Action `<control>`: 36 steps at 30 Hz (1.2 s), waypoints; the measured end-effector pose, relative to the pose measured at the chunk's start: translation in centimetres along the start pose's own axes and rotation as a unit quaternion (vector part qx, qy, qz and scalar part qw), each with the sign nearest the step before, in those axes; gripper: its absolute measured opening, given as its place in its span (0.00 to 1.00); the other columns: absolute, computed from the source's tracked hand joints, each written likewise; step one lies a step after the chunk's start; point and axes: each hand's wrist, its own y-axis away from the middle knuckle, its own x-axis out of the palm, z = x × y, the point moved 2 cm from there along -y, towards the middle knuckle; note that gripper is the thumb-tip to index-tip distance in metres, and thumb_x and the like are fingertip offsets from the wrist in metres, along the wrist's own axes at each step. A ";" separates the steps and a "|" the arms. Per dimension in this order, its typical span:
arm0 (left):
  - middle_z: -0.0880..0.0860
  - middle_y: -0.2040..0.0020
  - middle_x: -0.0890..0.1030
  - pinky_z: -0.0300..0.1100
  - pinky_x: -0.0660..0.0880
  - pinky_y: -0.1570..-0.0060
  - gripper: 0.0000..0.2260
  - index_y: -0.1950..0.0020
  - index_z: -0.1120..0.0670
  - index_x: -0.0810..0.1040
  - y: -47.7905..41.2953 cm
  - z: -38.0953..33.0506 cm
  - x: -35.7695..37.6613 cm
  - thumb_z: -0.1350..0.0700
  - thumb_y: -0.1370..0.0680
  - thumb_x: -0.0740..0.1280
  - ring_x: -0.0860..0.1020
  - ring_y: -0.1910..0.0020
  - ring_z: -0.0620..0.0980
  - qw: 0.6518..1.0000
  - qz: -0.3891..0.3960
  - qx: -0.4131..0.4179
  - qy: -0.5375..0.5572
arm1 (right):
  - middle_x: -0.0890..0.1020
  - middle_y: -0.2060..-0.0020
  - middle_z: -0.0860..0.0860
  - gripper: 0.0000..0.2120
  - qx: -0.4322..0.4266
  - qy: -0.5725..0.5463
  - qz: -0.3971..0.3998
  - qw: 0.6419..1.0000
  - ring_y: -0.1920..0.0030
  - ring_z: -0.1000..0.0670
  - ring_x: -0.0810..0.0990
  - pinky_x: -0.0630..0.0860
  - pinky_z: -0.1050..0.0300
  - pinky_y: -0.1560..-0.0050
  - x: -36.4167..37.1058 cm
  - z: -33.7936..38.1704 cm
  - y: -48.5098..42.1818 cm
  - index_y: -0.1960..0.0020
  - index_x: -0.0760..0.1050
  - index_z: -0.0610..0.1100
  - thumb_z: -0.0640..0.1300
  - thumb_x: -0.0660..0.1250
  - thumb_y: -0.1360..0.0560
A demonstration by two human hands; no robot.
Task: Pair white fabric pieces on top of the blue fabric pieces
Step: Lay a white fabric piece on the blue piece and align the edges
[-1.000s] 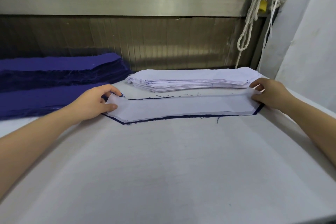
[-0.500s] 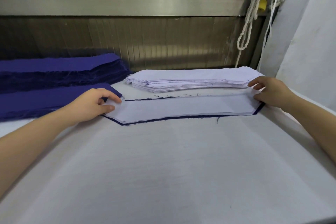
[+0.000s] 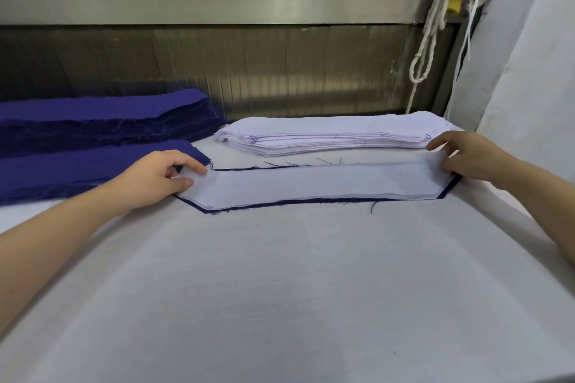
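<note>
The left hand (image 3: 155,179) is pinching the left end of the white piece (image 3: 326,185), with the thumb lying on top and the forefinger curling at its far edge. The right hand (image 3: 466,155) is gripping the right end, so the strip is stretching flat between the two hands. It is lying across the far half of the worktop (image 3: 295,289), on the blue piece (image 3: 280,203), which is showing only as a thin dark rim.

To do this step well, the hands are probably best keeping light, even tension and sliding the white strip until that rim is running equally wide along the near and far edges. The angled ends need matching before either end is let go, since a one-sided pull would likely skew the thin cloth.

The white piece is looking thin, smooth and slightly sheer, long with slanted ends. The blue cloth is fraying, with loose threads trailing from its edges. The white stack (image 3: 336,137) is sitting just behind, near the far edge, and the blue stacks (image 3: 93,121) are lying at the far left corner.
</note>
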 end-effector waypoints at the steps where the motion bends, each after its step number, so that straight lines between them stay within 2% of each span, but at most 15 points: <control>1: 0.46 0.73 0.70 0.31 0.62 0.73 0.12 0.51 0.48 0.81 0.0 0.0 0.0 0.65 0.25 0.68 0.64 0.73 0.46 1.000 -0.001 -0.006 0.010 | 0.72 0.62 0.49 0.18 0.001 -0.005 -0.002 1.000 0.55 0.44 0.71 0.66 0.57 0.56 -0.1 0.0 0.0 0.46 0.76 0.44 0.28 0.59 0.29; 3: 0.43 0.76 0.73 0.29 0.63 0.73 0.12 0.50 0.48 0.80 -0.1 0.1 0.0 0.66 0.24 0.67 0.65 0.76 0.43 0.999 0.001 -0.011 0.034 | 0.72 0.63 0.50 0.18 0.000 -0.014 -0.004 1.000 0.57 0.44 0.71 0.67 0.58 0.60 -0.3 0.0 0.0 0.46 0.77 0.43 0.27 0.58 0.29; 5: 0.41 0.74 0.75 0.27 0.64 0.73 0.13 0.49 0.49 0.80 0.0 0.1 0.0 0.67 0.24 0.67 0.66 0.77 0.41 0.999 -0.003 -0.006 0.046 | 0.72 0.64 0.50 0.17 -0.003 -0.017 -0.009 1.000 0.59 0.45 0.70 0.66 0.60 0.65 -0.5 0.1 0.1 0.47 0.77 0.43 0.27 0.59 0.29; 7: 0.46 0.66 0.77 0.31 0.66 0.70 0.14 0.49 0.49 0.81 0.1 0.0 0.1 0.67 0.25 0.67 0.66 0.75 0.43 1.000 -0.003 0.008 0.029 | 0.73 0.65 0.50 0.15 -0.016 -0.010 -0.026 0.999 0.60 0.46 0.70 0.65 0.59 0.64 -0.5 0.3 0.2 0.50 0.78 0.43 0.28 0.60 0.30; 9: 0.57 0.56 0.78 0.37 0.68 0.65 0.15 0.48 0.48 0.81 0.1 -0.1 0.1 0.68 0.25 0.67 0.66 0.71 0.47 1.000 0.008 0.020 -0.005 | 0.75 0.65 0.50 0.12 -0.034 0.008 -0.038 0.999 0.61 0.47 0.71 0.64 0.59 0.60 -0.6 0.6 0.3 0.53 0.79 0.42 0.30 0.61 0.29; 10: 0.57 0.54 0.78 0.37 0.68 0.64 0.15 0.48 0.48 0.81 0.0 0.0 0.1 0.68 0.25 0.66 0.67 0.70 0.48 1.000 0.008 0.024 -0.018 | 0.75 0.65 0.51 0.11 -0.039 0.017 -0.038 0.998 0.62 0.48 0.71 0.64 0.59 0.59 -0.6 0.7 0.4 0.54 0.79 0.42 0.31 0.62 0.29; 13: 0.48 0.52 0.77 0.31 0.67 0.65 0.17 0.48 0.47 0.81 0.1 0.1 0.0 0.69 0.25 0.66 0.69 0.67 0.50 0.999 -0.001 0.033 -0.031 | 0.76 0.64 0.49 0.07 -0.035 0.042 -0.018 0.998 0.62 0.48 0.71 0.64 0.57 0.61 -0.4 0.6 0.5 0.59 0.78 0.41 0.31 0.64 0.29; 15: 0.44 0.52 0.76 0.30 0.67 0.64 0.17 0.49 0.47 0.81 0.2 0.1 0.0 0.69 0.26 0.66 0.70 0.66 0.50 0.999 -0.005 0.032 -0.039 | 0.74 0.66 0.48 0.11 -0.024 0.063 -0.001 0.998 0.65 0.48 0.69 0.64 0.56 0.66 -0.3 0.5 0.6 0.67 0.73 0.42 0.31 0.63 0.29; 19: 0.46 0.52 0.76 0.30 0.66 0.66 0.18 0.49 0.46 0.80 0.5 0.1 -0.1 0.69 0.26 0.66 0.68 0.68 0.48 0.997 0.008 0.046 -0.057 | 0.67 0.73 0.49 0.18 -0.012 0.062 0.020 0.998 0.69 0.49 0.63 0.59 0.56 0.69 -0.3 0.2 0.4 0.73 0.63 0.43 0.35 0.66 0.28; 22: 0.47 0.51 0.76 0.30 0.66 0.65 0.17 0.48 0.47 0.80 0.5 0.0 -0.1 0.69 0.26 0.65 0.68 0.68 0.48 0.996 0.019 0.057 -0.059 | 0.65 0.73 0.48 0.21 -0.017 0.094 0.027 0.995 0.69 0.49 0.61 0.58 0.55 0.68 -0.1 -0.1 0.1 0.71 0.60 0.42 0.40 0.69 0.27; 27: 0.48 0.50 0.76 0.29 0.66 0.64 0.17 0.46 0.47 0.79 0.4 0.1 0.0 0.68 0.25 0.65 0.68 0.67 0.46 0.994 0.027 0.068 -0.083 | 0.65 0.73 0.48 0.22 -0.041 0.133 0.010 0.990 0.70 0.49 0.60 0.58 0.56 0.69 0.2 -0.4 -0.6 0.71 0.58 0.42 0.40 0.70 0.27; 30: 0.48 0.49 0.74 0.25 0.65 0.62 0.15 0.44 0.49 0.79 0.3 0.2 0.4 0.67 0.24 0.64 0.70 0.64 0.41 0.990 0.026 0.081 -0.109 | 0.68 0.71 0.48 0.18 -0.044 0.133 -0.001 0.990 0.66 0.47 0.64 0.60 0.56 0.68 0.3 -0.7 -0.8 0.70 0.63 0.42 0.39 0.70 0.27; 32: 0.48 0.48 0.72 0.24 0.64 0.60 0.16 0.43 0.50 0.79 0.2 0.1 0.5 0.67 0.24 0.64 0.71 0.59 0.34 0.989 0.023 0.090 -0.115 | 0.74 0.64 0.46 0.07 -0.039 0.121 -0.009 0.992 0.60 0.44 0.69 0.64 0.55 0.62 0.4 -0.7 -1.0 0.61 0.73 0.41 0.40 0.70 0.27; 33: 0.48 0.48 0.72 0.23 0.64 0.59 0.16 0.43 0.50 0.79 0.2 0.0 0.6 0.68 0.24 0.63 0.70 0.58 0.30 0.989 0.020 0.094 -0.115 | 0.76 0.59 0.44 0.05 -0.035 0.114 -0.011 0.993 0.57 0.43 0.71 0.65 0.55 0.58 0.5 -0.7 -1.0 0.55 0.75 0.40 0.40 0.70 0.27; 36: 0.48 0.48 0.71 0.22 0.64 0.60 0.15 0.43 0.52 0.80 0.2 0.1 0.6 0.67 0.24 0.64 0.69 0.58 0.28 0.987 0.014 0.099 -0.123 | 0.77 0.55 0.43 0.08 -0.033 0.107 -0.014 0.994 0.55 0.43 0.73 0.66 0.56 0.54 0.6 -0.9 -1.1 0.50 0.76 0.41 0.41 0.70 0.27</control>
